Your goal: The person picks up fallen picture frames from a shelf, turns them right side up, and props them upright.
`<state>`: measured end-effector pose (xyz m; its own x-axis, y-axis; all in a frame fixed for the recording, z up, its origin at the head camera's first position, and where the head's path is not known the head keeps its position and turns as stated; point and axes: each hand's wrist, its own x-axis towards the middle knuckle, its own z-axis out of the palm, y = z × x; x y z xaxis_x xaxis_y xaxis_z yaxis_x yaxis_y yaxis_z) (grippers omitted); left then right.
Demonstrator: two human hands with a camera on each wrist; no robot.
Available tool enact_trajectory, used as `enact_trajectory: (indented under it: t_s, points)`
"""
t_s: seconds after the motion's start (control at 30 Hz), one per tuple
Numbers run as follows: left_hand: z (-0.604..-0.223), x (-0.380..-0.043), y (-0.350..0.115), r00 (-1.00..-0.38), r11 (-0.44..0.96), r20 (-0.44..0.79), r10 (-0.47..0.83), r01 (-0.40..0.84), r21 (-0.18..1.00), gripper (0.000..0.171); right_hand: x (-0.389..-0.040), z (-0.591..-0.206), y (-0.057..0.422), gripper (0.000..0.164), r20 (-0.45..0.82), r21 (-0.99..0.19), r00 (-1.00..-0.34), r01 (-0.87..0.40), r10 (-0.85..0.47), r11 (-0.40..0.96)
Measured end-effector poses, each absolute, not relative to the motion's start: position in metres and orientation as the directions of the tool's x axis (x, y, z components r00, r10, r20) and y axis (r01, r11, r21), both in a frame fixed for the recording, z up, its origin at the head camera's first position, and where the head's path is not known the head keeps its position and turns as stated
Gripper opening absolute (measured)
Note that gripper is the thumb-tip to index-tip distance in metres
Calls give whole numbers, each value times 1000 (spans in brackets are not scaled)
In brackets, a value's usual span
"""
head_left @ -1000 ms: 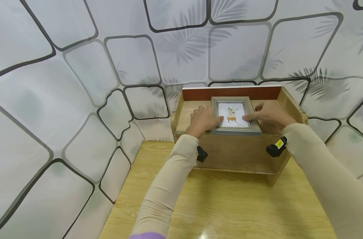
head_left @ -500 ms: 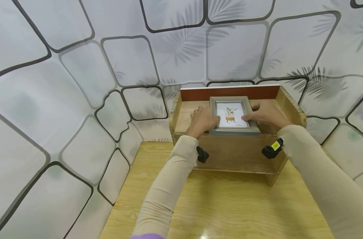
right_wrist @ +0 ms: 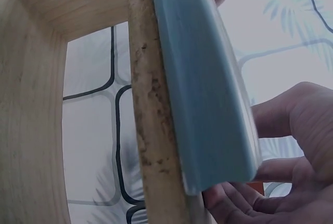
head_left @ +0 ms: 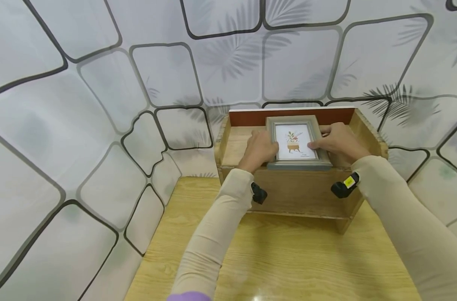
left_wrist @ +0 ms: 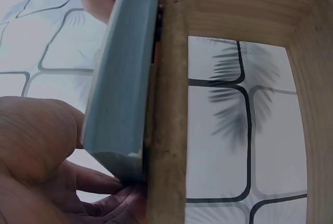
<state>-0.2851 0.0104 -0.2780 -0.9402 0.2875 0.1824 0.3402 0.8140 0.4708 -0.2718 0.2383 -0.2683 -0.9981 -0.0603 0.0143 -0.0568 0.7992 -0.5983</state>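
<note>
A picture frame (head_left: 323, 155) with a grey-silver border and a small print of a potted plant lies face up on the top shelf of a wooden shelf unit (head_left: 299, 192). My left hand (head_left: 259, 149) grips its left side, thumb on the front and fingers curled at the edge. On the right side my right hand (head_left: 341, 142) holds it the same way. Both wrist views show the frame's blue-grey bottom edge (left_wrist: 122, 78) close along the shelf board's front edge (right_wrist: 151, 104), fingertips tucked behind at its corners.
The shelf unit has raised side walls (head_left: 369, 131) and a red-brown back strip (head_left: 292, 117). It stands on a light wood-grain table (head_left: 288, 259) against a patterned wall covering (head_left: 228, 62). Below the top shelf is an opening.
The frame's far edge has risen a little against the back strip. My left hand's fingers have drawn in closer to the frame's side, and the right hand has shifted slightly with it.
</note>
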Motion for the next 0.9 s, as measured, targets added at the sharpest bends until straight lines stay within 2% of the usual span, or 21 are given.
enact_trajectory:
  t_s: [0.33, 0.7, 0.9]
  points:
    - [-264, -281, 10, -939, 807, 216, 268, 341, 482, 33, -264, -256, 237, 82, 69, -616, -997, -59, -21, 785]
    - [-251, -278, 11, -925, 795, 331, 187, 340, 502, 25, -266, -245, 225, 65, 262, -639, -961, -110, 82, 761]
    - [-248, -274, 12, -915, 771, 367, 168, 354, 530, 25, -266, -242, 221, 68, 331, -671, -932, -124, 146, 731]
